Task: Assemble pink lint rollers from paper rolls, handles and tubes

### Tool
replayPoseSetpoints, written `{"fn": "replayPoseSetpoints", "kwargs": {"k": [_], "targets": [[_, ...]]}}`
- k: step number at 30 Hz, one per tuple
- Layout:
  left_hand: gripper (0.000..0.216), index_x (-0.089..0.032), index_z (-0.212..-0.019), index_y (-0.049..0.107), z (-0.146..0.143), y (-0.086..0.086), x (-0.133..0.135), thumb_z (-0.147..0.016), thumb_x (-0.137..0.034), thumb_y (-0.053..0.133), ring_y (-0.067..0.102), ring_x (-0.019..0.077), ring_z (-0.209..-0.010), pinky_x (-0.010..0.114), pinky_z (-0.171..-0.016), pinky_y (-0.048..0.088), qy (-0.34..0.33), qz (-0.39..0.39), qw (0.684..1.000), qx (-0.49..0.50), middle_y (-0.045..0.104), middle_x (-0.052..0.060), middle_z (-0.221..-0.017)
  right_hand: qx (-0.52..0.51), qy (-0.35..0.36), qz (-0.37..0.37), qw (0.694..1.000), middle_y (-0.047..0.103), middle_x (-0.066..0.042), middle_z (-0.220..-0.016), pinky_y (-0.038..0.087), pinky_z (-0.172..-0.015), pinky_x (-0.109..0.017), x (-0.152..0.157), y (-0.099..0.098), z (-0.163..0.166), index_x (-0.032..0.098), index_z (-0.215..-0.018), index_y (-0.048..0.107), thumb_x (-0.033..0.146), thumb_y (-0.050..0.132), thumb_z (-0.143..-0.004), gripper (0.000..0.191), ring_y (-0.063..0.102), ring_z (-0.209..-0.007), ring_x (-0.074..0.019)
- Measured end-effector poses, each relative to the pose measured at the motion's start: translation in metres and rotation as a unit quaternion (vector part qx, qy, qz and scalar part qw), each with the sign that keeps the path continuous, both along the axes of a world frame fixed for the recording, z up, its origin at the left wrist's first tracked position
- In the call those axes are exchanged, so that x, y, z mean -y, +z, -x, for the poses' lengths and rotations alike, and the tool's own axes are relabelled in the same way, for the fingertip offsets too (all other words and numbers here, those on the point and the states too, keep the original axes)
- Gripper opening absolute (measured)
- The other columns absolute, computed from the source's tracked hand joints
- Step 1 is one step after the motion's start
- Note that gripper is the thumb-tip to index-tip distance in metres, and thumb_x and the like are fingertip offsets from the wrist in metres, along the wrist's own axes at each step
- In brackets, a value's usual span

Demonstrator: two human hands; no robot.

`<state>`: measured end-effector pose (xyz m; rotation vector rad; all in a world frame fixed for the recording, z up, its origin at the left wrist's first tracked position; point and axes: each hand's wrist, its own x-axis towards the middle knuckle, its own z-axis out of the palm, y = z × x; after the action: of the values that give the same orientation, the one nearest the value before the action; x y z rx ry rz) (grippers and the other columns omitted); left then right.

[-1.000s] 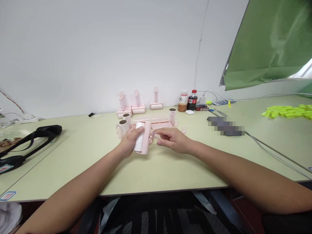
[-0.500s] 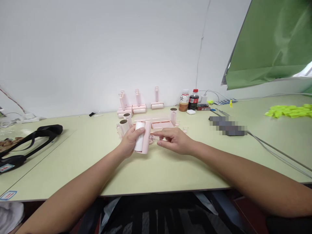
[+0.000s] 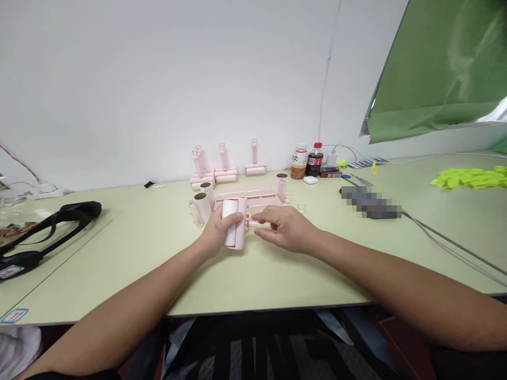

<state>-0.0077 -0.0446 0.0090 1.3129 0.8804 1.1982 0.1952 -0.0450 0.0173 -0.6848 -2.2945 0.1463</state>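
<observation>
A lint roller (image 3: pixel 230 224), with a white roll and a pale pink cover, is tilted nearly upright over the middle of the table. My left hand (image 3: pixel 216 228) is closed around its left side, thumb across the front. The roller's clear pink handle (image 3: pixel 259 224) points right. My right hand (image 3: pixel 287 226) is beside it, thumb and fingers apart on either side of the handle; whether they touch it is hard to see. Just behind lie pink roller covers (image 3: pixel 263 200), and two white paper rolls (image 3: pixel 202 206) stand to the left, next to a clear handle piece (image 3: pixel 194 212).
Several lint rollers (image 3: pixel 225 174) lean on the wall at the back. Right of them stand an amber drink bottle (image 3: pixel 299 163) and a cola bottle (image 3: pixel 315 161). A black strap (image 3: pixel 59 227) lies left; yellow-green pieces (image 3: pixel 471 179) and cables (image 3: pixel 443 245) lie right.
My left hand and the lint roller have shifted slightly right. My right index finger has drawn back a little from the roller head along the handle.
</observation>
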Motion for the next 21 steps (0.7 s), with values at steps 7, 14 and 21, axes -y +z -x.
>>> {"fn": "replayPoseSetpoints", "kwargs": {"k": [7,14,21], "targets": [[0.038,-0.017,-0.1,0.055,-0.003,0.006,0.005,-0.072,-0.035,0.071,0.062,0.0174,-0.068,0.03,-0.063,0.052,-0.005,-0.012,0.999,0.046,0.065,0.002,-0.08,-0.249,0.023,0.27,0.93,0.066,-0.013,-0.108,0.052,-0.049,-0.028,0.001,0.002,0.002,0.019,-0.115,0.063,0.053,0.06,-0.084,0.047,0.066,-0.082,-0.0216],[0.038,-0.015,-0.096,0.059,0.0,0.008,0.004,-0.068,-0.036,0.074,0.058,0.0131,-0.056,0.022,-0.047,0.043,0.051,0.015,0.995,0.08,0.065,0.002,-0.074,-0.418,0.082,0.443,0.789,0.066,-0.014,-0.108,0.057,-0.061,-0.034,-0.005,0.005,0.003,0.017,-0.107,0.062,0.067,0.046,-0.086,0.056,0.066,-0.093,-0.0255],[0.039,-0.016,-0.096,0.058,-0.003,0.006,0.004,-0.067,-0.037,0.073,0.058,0.0146,-0.058,0.024,-0.049,0.044,0.058,0.026,0.994,0.084,0.065,0.002,-0.073,-0.45,-0.012,0.404,0.797,0.067,-0.012,-0.112,0.053,-0.083,-0.038,-0.021,0.005,-0.003,0.02,-0.104,0.061,0.076,0.029,-0.084,0.067,0.064,-0.102,-0.0252]]}}
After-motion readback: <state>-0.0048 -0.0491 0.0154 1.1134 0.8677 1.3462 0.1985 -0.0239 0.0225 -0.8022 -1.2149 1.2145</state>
